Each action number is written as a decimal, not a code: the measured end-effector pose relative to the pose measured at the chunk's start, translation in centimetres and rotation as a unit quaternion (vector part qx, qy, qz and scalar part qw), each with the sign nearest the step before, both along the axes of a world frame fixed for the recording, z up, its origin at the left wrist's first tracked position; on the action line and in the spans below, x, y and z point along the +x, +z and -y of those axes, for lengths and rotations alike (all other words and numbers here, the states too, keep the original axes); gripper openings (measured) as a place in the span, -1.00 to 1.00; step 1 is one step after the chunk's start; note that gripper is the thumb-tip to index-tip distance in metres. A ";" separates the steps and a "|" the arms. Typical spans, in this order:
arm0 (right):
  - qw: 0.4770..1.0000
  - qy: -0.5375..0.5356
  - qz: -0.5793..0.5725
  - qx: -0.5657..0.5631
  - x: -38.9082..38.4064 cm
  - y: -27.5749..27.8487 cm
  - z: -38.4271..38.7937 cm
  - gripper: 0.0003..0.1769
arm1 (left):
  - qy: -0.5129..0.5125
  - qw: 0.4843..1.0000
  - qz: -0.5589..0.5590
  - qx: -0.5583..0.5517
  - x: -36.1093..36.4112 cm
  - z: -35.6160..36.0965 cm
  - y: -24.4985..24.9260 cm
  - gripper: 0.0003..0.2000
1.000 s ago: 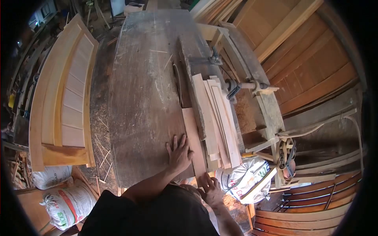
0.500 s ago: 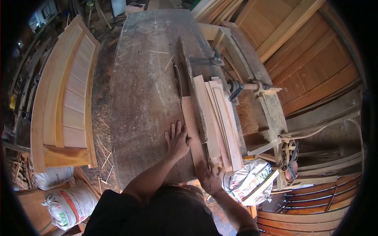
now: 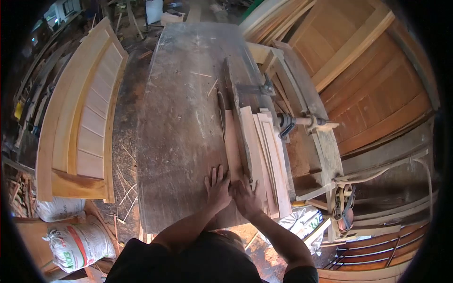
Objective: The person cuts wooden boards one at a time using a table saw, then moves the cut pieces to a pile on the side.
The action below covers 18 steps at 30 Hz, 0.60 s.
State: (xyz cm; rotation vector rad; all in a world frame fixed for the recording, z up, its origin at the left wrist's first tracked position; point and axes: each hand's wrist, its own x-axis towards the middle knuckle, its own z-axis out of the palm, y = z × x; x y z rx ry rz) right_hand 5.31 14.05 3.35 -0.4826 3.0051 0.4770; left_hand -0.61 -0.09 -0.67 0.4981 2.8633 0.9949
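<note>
A narrow wooden board (image 3: 232, 141) lies along the fence (image 3: 239, 127) on the dark worktable (image 3: 174, 118), its far end at the saw blade (image 3: 222, 101). My left hand (image 3: 218, 191) rests on the tabletop beside the board's left edge, fingers spread and pointing forward. Close to its right, my right hand (image 3: 246, 197) is on the near end of the board, thumb side towards the left hand. Several pale strips (image 3: 271, 155) are stacked to the right of the fence.
Clamps (image 3: 286, 123) hold the fence on the right. A panelled door (image 3: 92, 127) leans at the left, with filled sacks (image 3: 78, 245) below it. More wooden panels (image 3: 373, 85) stand at the right. Thin offcuts lie on the floor.
The board has moved forward along the fence, further into the blade. My right hand has moved forward with it and is now beside my left hand. The view has shifted slightly.
</note>
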 end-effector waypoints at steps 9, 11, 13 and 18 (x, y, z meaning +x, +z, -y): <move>0.998 -0.051 0.027 0.038 -6.6 -0.9 0.9 -0.47 | 0.021 1.000 -0.013 0.018 -6.3 -0.9 -1.5 -0.35; 0.997 -0.076 0.015 -0.032 -3.1 -1.5 1.0 -0.48 | -0.007 0.999 -0.040 0.028 -3.6 -0.2 -1.2 -0.40; 0.986 -0.105 0.000 -0.128 2.6 -0.9 1.6 -0.46 | -0.078 0.996 -0.023 0.045 1.2 1.5 1.7 -0.49; 0.878 -0.289 0.008 -0.381 18.5 0.3 3.7 -0.21 | -0.192 0.971 0.063 0.128 8.7 4.9 2.9 -0.66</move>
